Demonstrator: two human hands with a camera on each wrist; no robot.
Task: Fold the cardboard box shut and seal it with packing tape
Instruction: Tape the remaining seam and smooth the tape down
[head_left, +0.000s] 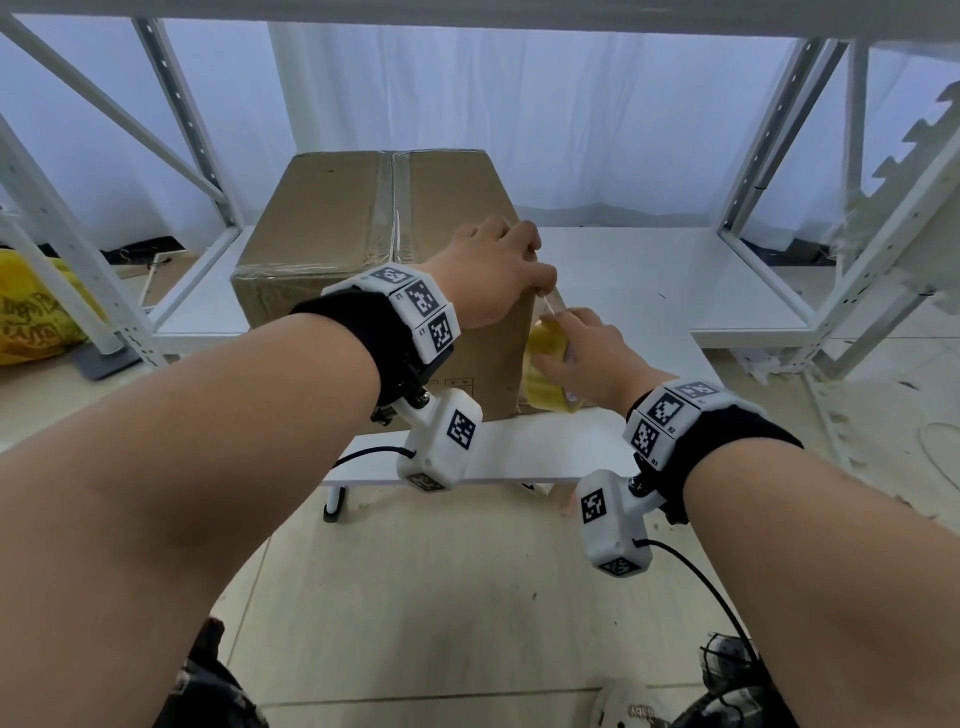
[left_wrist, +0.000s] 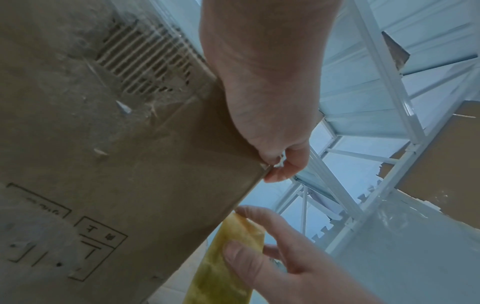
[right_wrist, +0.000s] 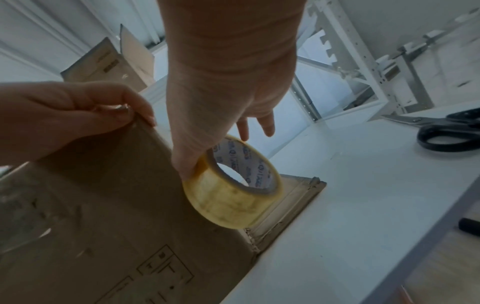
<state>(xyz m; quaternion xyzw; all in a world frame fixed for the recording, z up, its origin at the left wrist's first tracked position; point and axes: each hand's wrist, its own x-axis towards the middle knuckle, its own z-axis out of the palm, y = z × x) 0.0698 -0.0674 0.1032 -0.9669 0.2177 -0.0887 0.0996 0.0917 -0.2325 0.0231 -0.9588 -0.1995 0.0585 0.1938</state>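
Observation:
The closed cardboard box (head_left: 332, 218) stands on the white table (head_left: 649, 280), with clear tape along its top seam. My left hand (head_left: 540, 291) is at the box's near right top corner and pinches the free end of the tape between thumb and fingers (left_wrist: 275, 172). Just below, my right hand (head_left: 561, 353) holds the yellowish tape roll (head_left: 545, 374) against the box's right front edge, thumb on its outer face. In the right wrist view the roll (right_wrist: 231, 197) hangs beside the box wall (right_wrist: 103, 226), under the left hand (right_wrist: 72, 115).
Black-handled scissors (right_wrist: 446, 131) and a black marker (right_wrist: 467, 226) lie on the table to the right. A second, open cardboard box (right_wrist: 109, 61) stands behind. White metal shelving (head_left: 779, 156) frames both sides, and a yellow bag (head_left: 31, 312) lies on the floor at left.

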